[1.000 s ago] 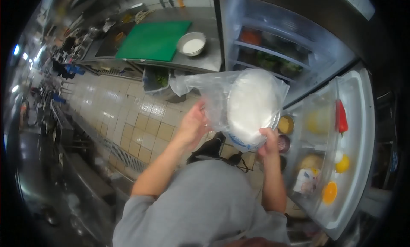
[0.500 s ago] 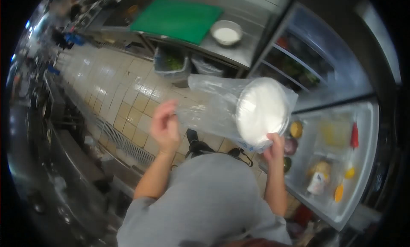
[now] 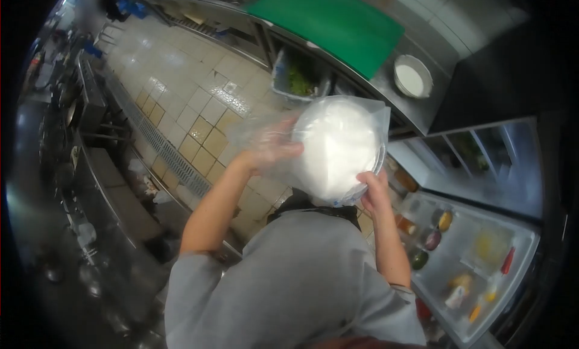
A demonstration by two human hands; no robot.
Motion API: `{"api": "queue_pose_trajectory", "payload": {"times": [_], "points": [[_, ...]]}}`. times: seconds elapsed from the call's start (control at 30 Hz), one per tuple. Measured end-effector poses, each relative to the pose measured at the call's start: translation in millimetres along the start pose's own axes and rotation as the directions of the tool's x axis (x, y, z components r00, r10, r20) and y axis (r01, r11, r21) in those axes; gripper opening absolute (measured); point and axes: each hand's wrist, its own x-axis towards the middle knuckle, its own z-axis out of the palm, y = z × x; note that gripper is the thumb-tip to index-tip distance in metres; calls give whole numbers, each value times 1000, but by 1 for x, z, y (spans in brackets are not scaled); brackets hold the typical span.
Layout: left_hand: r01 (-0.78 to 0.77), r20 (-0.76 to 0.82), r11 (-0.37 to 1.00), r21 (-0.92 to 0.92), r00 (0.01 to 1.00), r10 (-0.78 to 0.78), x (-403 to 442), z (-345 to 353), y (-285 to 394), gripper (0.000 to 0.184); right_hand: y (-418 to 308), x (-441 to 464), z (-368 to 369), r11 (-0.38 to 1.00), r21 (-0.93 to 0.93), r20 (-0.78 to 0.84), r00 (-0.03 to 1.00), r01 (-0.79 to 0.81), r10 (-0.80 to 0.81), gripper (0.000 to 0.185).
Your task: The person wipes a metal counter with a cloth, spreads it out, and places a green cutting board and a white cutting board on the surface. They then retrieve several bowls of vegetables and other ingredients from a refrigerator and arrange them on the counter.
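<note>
A round bowl of white contents (image 3: 341,147) is in front of my body, with a clear plastic bag (image 3: 379,114) around it. My right hand (image 3: 377,191) grips its near right rim, thumb on top and fingers curled beneath. On the other side, my left hand (image 3: 272,149) is at the bowl's left edge within the loose bag film. Its thumb points toward the white contents, and its fingers are partly veiled by the plastic and blurred. The left hand appears closed on the bag.
A green cutting board (image 3: 329,26) and another bowl with white contents (image 3: 412,78) are on the steel counter. Below is a crate of greens (image 3: 300,78). A grey tray-like panel (image 3: 464,219) with colourful food shapes is at right, below an open fridge (image 3: 509,168). Wet tiles and a drain grate (image 3: 172,153) lie left.
My left hand has moved right, from open beside the bag to the bowl's left edge. The bowl is nearer the middle of the view. My head view has shifted.
</note>
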Motion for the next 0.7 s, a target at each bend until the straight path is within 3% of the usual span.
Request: {"api": "queue_pose_trajectory", "payload": {"times": [0.07, 0.1, 0.17, 0.2, 0.27, 0.3, 0.37, 0.5, 0.57, 0.7], "points": [[203, 23, 979, 2, 979, -203, 2, -25, -9, 75, -2, 11, 19, 999, -17, 32, 999, -32, 32, 72], [198, 12, 980, 5, 980, -198, 0, -29, -10, 75, -4, 18, 27, 998, -36, 57, 997, -54, 56, 72], [250, -16, 876, -412, 960, -281, -13, -30, -13, 67, -5, 32, 42, 996, -75, 94, 994, -47, 54, 73], [221, -42, 886, -408, 965, -261, -19, -34, -19, 67, -7, 40, 50, 993, -113, 120, 991, -41, 54, 73], [130, -189, 983, -130, 970, -153, -26, -54, -33, 60, -17, 57, 73, 992, -97, 192, 976, -83, 101, 74], [106, -230, 986, -125, 964, -133, -24, -60, -33, 60, -21, 65, 81, 987, -81, 226, 962, -142, 157, 75], [419, -317, 892, -170, 834, -453, -18, -66, -32, 56, -26, 82, 93, 981, -115, 298, 936, -158, 186, 74], [247, -448, 964, -102, 854, -266, -5, -90, -32, 56, -40, 117, 125, 975, -169, 420, 884, -143, 203, 78], [396, -544, 914, -90, 749, -378, -2, -100, -7, 57, -50, 139, 140, 974, -191, 466, 862, -123, 200, 79], [374, -613, 923, -94, 709, -349, 7, -127, -1, 59, -57, 201, 160, 973, -197, 649, 728, -121, 222, 83]]}}
